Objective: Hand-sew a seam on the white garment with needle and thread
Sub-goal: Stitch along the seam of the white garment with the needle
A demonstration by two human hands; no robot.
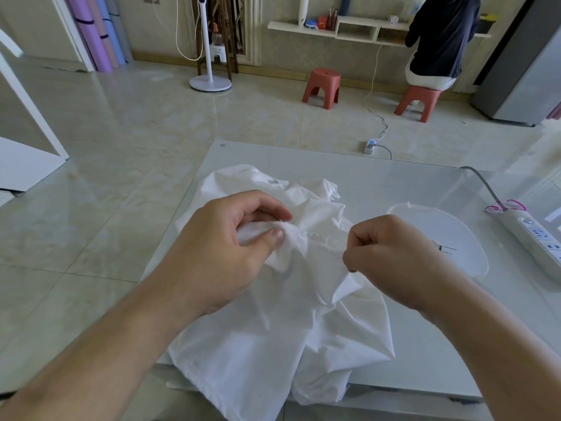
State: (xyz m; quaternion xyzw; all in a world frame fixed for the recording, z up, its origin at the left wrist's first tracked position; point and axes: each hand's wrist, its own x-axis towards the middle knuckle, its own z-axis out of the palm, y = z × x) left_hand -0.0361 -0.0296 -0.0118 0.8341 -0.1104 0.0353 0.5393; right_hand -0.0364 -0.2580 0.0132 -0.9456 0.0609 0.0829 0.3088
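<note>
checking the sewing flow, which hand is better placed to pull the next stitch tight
Right. The right hand is curled beside the shirt, apparently pinching the thin thread that runs from the seam. The left hand is busy gripping the bunched cloth, so it should probably just hold it steady.

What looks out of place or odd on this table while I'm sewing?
Nothing is spilled or damaged. The white garment is bunched up and droops over the near edge of the table, so it could slide off. The left hand pinches a fold; the right hand is curled, seemingly around thread. The needle isn't clearly visible.
</note>
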